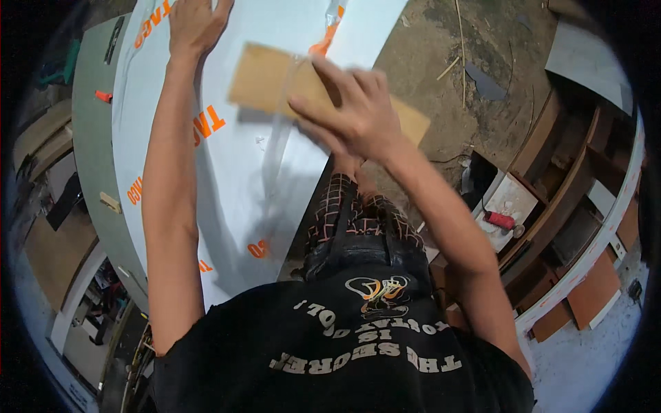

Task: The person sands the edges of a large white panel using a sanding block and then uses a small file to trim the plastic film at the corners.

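My right hand [358, 113] is closed around a flat tan board [258, 79], slightly blurred, held tilted above a white sheet's right edge. A strip of clear film [275, 148] hangs down from the board over the sheet. At the top edge, my left hand [196, 26] rests on the white sheet [237, 162], thumb stretched away from the palm; the other fingertips are cut off. The sheet carries orange print. Beyond the board lies a crumpled clear and orange piece of film [329, 34].
A grey-green bench surface [103, 162] runs along the left, with a small orange object [103, 96] and a pale block [110, 202] on it. To the right, a brown wooden cabinet frame [558, 179] stands on the dirt floor near a red power tool [499, 220].
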Demonstrator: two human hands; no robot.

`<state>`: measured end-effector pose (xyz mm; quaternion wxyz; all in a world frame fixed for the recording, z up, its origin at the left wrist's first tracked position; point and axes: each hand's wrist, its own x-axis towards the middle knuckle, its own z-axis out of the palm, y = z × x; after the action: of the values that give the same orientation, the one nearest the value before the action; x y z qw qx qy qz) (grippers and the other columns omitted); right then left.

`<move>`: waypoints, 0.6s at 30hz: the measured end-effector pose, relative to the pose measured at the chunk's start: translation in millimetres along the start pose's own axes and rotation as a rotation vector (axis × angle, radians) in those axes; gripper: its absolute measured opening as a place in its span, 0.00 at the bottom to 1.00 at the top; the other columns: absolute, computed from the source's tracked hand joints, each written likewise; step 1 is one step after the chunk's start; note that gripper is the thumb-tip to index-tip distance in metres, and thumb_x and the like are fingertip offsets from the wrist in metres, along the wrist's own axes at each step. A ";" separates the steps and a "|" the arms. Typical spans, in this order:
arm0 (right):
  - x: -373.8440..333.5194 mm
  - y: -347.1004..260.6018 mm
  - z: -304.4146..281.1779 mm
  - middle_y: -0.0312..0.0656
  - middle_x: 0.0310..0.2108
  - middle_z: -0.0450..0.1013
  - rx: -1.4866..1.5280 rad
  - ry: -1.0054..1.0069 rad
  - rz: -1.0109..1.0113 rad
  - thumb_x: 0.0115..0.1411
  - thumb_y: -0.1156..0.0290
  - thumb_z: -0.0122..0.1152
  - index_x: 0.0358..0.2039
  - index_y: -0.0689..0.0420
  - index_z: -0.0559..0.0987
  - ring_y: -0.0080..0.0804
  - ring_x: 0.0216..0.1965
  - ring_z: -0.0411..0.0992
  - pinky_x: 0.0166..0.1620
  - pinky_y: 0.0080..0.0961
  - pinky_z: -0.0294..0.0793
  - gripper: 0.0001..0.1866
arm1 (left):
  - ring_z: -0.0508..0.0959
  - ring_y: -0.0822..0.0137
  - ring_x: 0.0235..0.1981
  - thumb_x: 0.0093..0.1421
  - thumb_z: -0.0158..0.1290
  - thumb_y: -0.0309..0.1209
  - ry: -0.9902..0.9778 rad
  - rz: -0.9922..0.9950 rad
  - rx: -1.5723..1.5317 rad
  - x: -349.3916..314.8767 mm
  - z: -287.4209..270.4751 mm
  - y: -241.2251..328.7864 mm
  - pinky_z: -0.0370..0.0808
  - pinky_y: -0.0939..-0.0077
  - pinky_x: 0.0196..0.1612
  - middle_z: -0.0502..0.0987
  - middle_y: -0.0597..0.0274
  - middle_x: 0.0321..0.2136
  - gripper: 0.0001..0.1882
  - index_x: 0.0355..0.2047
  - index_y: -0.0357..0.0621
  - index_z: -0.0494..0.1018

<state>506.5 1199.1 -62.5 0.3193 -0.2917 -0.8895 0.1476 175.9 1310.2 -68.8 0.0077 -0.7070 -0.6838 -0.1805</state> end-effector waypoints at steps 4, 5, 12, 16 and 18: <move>34.6 23.6 6.6 0.44 0.64 0.70 0.017 -0.036 -0.124 0.51 0.53 0.72 0.55 0.30 0.81 0.40 0.48 0.71 0.48 0.38 0.66 0.28 | 0.67 0.39 0.67 0.65 0.52 0.38 0.016 0.017 0.077 -4.9 -6.2 -15.9 0.61 0.52 0.71 0.69 0.35 0.64 0.31 0.65 0.32 0.67; 21.6 20.1 4.0 0.44 0.64 0.70 0.027 -0.028 -0.085 0.52 0.54 0.72 0.55 0.30 0.82 0.41 0.49 0.71 0.48 0.39 0.66 0.27 | 0.67 0.39 0.67 0.65 0.52 0.38 0.008 0.015 0.076 -7.5 -5.8 -15.9 0.61 0.52 0.71 0.69 0.35 0.64 0.31 0.65 0.32 0.67; -177.7 -34.7 -94.2 0.56 0.66 0.68 0.134 -0.338 0.209 0.51 0.57 0.77 0.56 0.34 0.83 0.50 0.55 0.69 0.54 0.45 0.67 0.28 | 0.68 0.39 0.66 0.64 0.54 0.38 0.024 -0.015 0.009 3.6 -11.6 0.9 0.61 0.52 0.71 0.70 0.35 0.64 0.31 0.64 0.32 0.67; -196.7 -28.4 -111.0 0.59 0.66 0.68 0.059 -0.292 0.412 0.51 0.59 0.77 0.56 0.41 0.84 0.54 0.55 0.68 0.56 0.47 0.67 0.29 | 0.76 0.49 0.58 0.68 0.54 0.49 0.054 -0.261 -0.347 -19.2 -8.3 27.6 0.71 0.56 0.61 0.77 0.44 0.56 0.28 0.58 0.41 0.74; -192.0 -9.6 -100.6 0.61 0.66 0.67 -0.050 -0.221 0.499 0.50 0.63 0.76 0.56 0.48 0.83 0.57 0.56 0.68 0.59 0.47 0.65 0.30 | 0.79 0.54 0.50 0.64 0.62 0.48 -0.120 -0.177 -0.511 -54.9 -16.5 87.8 0.75 0.62 0.56 0.78 0.47 0.48 0.30 0.56 0.37 0.74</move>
<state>688.4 1081.5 -75.0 0.1666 -0.4918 -0.8230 0.2305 257.0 1247.4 -47.2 -0.2270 -0.6331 -0.6743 -0.3050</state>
